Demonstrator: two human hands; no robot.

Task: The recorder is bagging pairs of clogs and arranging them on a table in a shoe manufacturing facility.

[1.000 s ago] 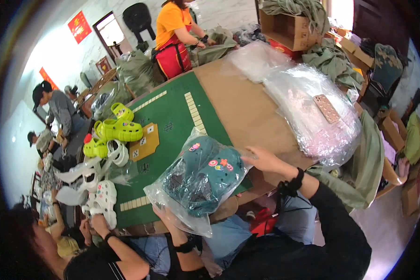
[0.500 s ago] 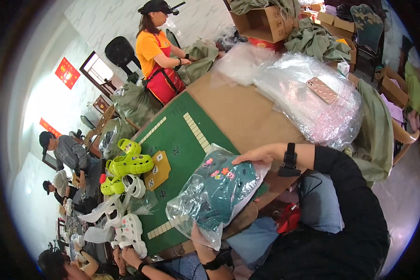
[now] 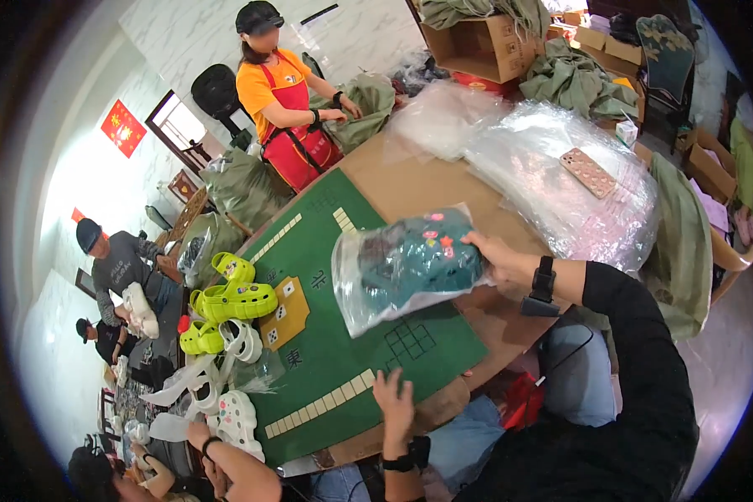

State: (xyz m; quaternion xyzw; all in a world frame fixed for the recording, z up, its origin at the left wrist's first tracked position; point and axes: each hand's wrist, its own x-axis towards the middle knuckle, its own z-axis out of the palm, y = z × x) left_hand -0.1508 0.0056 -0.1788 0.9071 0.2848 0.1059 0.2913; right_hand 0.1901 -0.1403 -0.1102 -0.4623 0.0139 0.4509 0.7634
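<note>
My right hand (image 3: 504, 258) grips one end of a clear plastic bag (image 3: 353, 293) and holds it up over the table. Inside the bag are dark teal clogs (image 3: 422, 255) with small colourful charms. My left hand (image 3: 395, 405) holds nothing; its fingers are spread near the front edge of the green printed mat (image 3: 368, 335). Lime-green clogs (image 3: 241, 299) stand at the mat's left side. Close to them are white clogs (image 3: 237, 422), some in clear plastic.
A pile of clear plastic bags (image 3: 527, 159) covers the table's far right, with a patterned phone (image 3: 587, 173) on top. A co-worker in a red apron (image 3: 297, 125) stands at the far side. Another person's hands (image 3: 205, 448) are by the white clogs. Green sacks (image 3: 244, 184) lie behind.
The bag of teal clogs has moved up and away from me in my right hand. My left hand has let go of it. The co-worker in the red apron has turned.
</note>
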